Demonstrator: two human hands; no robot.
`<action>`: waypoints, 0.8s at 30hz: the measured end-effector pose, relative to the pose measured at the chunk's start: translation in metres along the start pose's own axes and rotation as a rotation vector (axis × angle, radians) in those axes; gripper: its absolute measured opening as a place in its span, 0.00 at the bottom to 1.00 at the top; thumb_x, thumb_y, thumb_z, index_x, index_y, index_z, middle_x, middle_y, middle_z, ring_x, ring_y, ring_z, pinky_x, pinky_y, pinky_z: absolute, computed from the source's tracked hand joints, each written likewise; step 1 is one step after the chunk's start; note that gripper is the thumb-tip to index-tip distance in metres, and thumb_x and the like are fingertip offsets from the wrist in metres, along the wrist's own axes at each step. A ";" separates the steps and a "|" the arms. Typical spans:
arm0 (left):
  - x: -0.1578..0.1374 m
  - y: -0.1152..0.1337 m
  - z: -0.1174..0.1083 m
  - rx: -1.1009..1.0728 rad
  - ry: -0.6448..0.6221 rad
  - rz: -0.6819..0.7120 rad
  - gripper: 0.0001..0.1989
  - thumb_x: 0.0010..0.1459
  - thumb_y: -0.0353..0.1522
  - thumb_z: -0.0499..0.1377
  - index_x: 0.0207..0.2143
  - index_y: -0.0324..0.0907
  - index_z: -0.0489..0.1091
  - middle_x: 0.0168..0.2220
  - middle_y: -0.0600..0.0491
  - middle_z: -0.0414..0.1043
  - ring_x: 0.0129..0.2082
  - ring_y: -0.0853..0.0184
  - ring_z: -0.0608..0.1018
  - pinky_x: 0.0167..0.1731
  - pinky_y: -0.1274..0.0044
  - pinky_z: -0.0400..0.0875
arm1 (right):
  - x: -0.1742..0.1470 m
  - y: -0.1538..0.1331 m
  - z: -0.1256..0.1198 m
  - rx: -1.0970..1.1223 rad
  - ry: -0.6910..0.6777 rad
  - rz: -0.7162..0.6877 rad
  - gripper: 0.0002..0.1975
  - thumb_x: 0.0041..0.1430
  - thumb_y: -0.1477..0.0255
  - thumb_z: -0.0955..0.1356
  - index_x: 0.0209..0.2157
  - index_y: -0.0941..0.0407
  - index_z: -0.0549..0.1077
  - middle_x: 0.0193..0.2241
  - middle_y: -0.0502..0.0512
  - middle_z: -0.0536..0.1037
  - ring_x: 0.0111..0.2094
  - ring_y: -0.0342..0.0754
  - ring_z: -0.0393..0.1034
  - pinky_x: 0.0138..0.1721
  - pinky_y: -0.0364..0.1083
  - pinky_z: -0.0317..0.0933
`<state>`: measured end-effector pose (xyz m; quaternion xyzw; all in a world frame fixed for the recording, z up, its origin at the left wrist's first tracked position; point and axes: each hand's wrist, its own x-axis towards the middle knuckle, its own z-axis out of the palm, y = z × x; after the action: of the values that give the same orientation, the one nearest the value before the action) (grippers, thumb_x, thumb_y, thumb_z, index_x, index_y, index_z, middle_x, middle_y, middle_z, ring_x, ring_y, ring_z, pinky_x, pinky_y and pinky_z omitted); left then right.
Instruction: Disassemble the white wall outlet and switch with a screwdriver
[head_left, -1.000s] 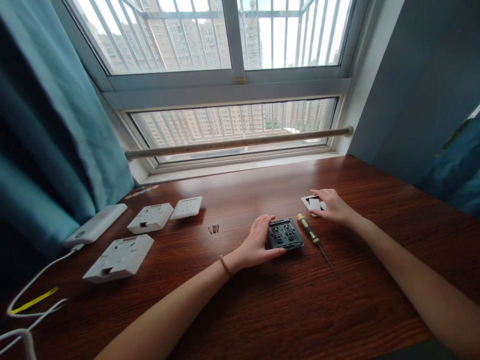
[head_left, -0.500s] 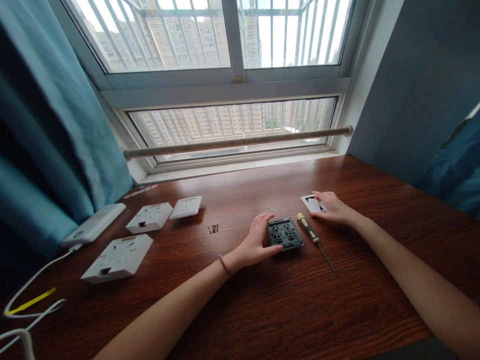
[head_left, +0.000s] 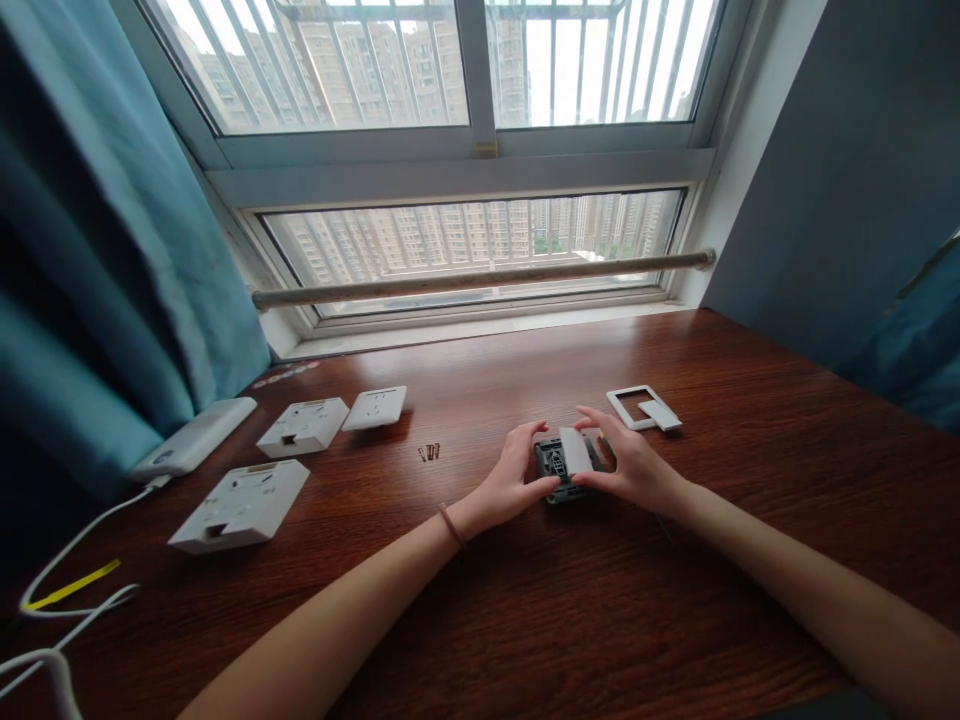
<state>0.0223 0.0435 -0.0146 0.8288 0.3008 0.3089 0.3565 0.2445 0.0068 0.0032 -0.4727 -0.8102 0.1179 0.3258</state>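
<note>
My left hand [head_left: 517, 472] grips the left side of a dark grey switch base [head_left: 556, 462] that lies on the table. Between the thumb and fingers of my right hand [head_left: 626, 462] is a white switch rocker [head_left: 575, 452], held over the right half of the base. Whether the rocker touches the base I cannot tell. Behind my right hand lies a white switch frame [head_left: 620, 408], with a second white rocker [head_left: 660, 415] resting across its corner. The screwdriver is almost wholly hidden under my right hand.
Several small screws [head_left: 429, 453] lie left of my hands. Further left are a white socket panel [head_left: 375, 407], two white mounting boxes [head_left: 304, 425], a white power bank [head_left: 196, 437] with a cable [head_left: 82, 610] and a yellow strip [head_left: 75, 585]. The window stands behind the table.
My right hand has moved left and towards me from the frame, carrying one white rocker to the dark base. The other rocker stays by the frame. My left hand keeps its hold.
</note>
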 end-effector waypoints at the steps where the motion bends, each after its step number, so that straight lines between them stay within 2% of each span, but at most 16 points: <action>1: 0.000 -0.001 0.002 0.015 0.038 -0.022 0.31 0.53 0.38 0.60 0.56 0.41 0.52 0.56 0.44 0.57 0.56 0.58 0.61 0.57 0.64 0.56 | -0.002 -0.006 0.005 0.007 -0.022 -0.023 0.38 0.51 0.62 0.69 0.59 0.55 0.49 0.49 0.60 0.69 0.50 0.52 0.63 0.51 0.51 0.58; 6: 0.005 -0.006 0.008 0.078 0.244 -0.176 0.18 0.58 0.41 0.52 0.46 0.39 0.62 0.40 0.48 0.67 0.42 0.62 0.70 0.45 0.68 0.65 | -0.004 -0.012 0.017 -0.030 -0.049 -0.060 0.37 0.51 0.63 0.70 0.58 0.56 0.51 0.49 0.61 0.69 0.51 0.54 0.62 0.53 0.53 0.56; 8: 0.006 -0.007 0.009 0.063 0.251 -0.203 0.17 0.59 0.42 0.50 0.44 0.39 0.63 0.35 0.50 0.68 0.35 0.64 0.70 0.39 0.71 0.67 | -0.002 -0.011 0.019 -0.041 -0.036 -0.046 0.36 0.51 0.63 0.69 0.58 0.57 0.52 0.49 0.62 0.68 0.52 0.54 0.61 0.53 0.55 0.56; 11: 0.007 -0.006 0.008 0.060 0.192 -0.196 0.17 0.59 0.42 0.51 0.43 0.40 0.64 0.31 0.53 0.68 0.31 0.67 0.70 0.33 0.74 0.66 | -0.001 -0.012 0.022 -0.045 -0.026 -0.052 0.36 0.52 0.63 0.69 0.58 0.57 0.52 0.50 0.64 0.68 0.52 0.55 0.60 0.53 0.56 0.56; 17: 0.006 0.000 0.006 0.159 0.110 -0.181 0.14 0.56 0.38 0.54 0.42 0.40 0.65 0.31 0.54 0.69 0.30 0.67 0.71 0.32 0.76 0.65 | -0.002 -0.015 0.022 -0.037 -0.034 -0.082 0.32 0.53 0.63 0.68 0.56 0.59 0.55 0.51 0.64 0.67 0.53 0.54 0.59 0.54 0.55 0.55; 21: 0.006 -0.001 0.008 0.178 0.109 -0.183 0.14 0.56 0.38 0.54 0.42 0.40 0.65 0.32 0.52 0.69 0.31 0.66 0.71 0.33 0.74 0.67 | -0.003 -0.013 0.022 -0.021 -0.031 -0.099 0.31 0.53 0.63 0.68 0.56 0.59 0.56 0.50 0.64 0.67 0.52 0.55 0.59 0.53 0.56 0.56; 24: 0.005 -0.001 0.008 0.169 0.159 -0.165 0.14 0.57 0.38 0.54 0.43 0.39 0.64 0.36 0.50 0.69 0.33 0.66 0.72 0.36 0.73 0.69 | -0.004 -0.012 0.021 -0.016 -0.043 -0.118 0.33 0.53 0.63 0.69 0.57 0.58 0.55 0.50 0.64 0.67 0.52 0.56 0.59 0.54 0.56 0.56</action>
<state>0.0315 0.0447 -0.0186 0.8012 0.4202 0.3167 0.2850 0.2241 -0.0005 -0.0089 -0.4239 -0.8445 0.1024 0.3109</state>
